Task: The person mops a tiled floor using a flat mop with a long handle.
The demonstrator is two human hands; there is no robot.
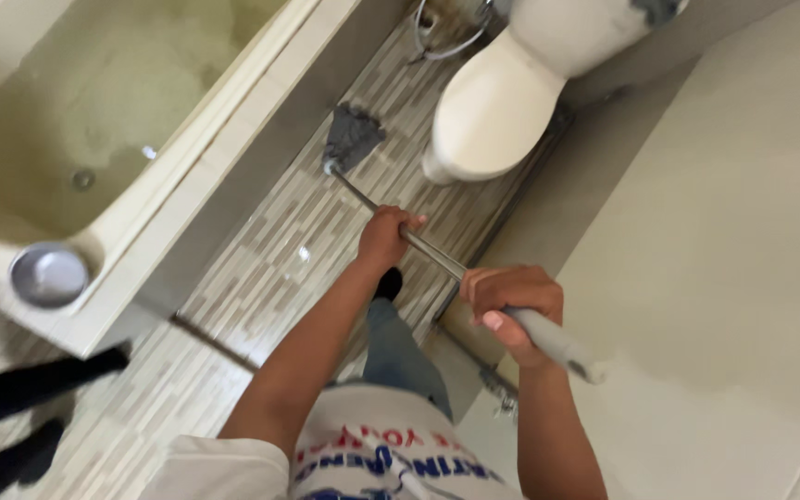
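A white toilet [497, 111] stands at one o'clock of the grey mop head [352, 137], a bathtub [104, 120] at nine. The mop [437, 255] — metal shaft, grey grip — slants across the striped floor [270, 268], left hand [386, 236] and right hand [511, 301] both clenched around it.

Both arms bare, reaching forward and down from short white sleeves. Left arm [312, 356] long, nearly straight, angled up and right. Left hand [384, 239] farther out, knuckles up, fingers curled in closed grip round thin pole. Right forearm [548, 435] rises steeply, elbow bent, wrist cocked. Right hand [511, 301] nearer body, fist closed tight, thumb [497, 324] tucked under, nail showing. Hands apart.
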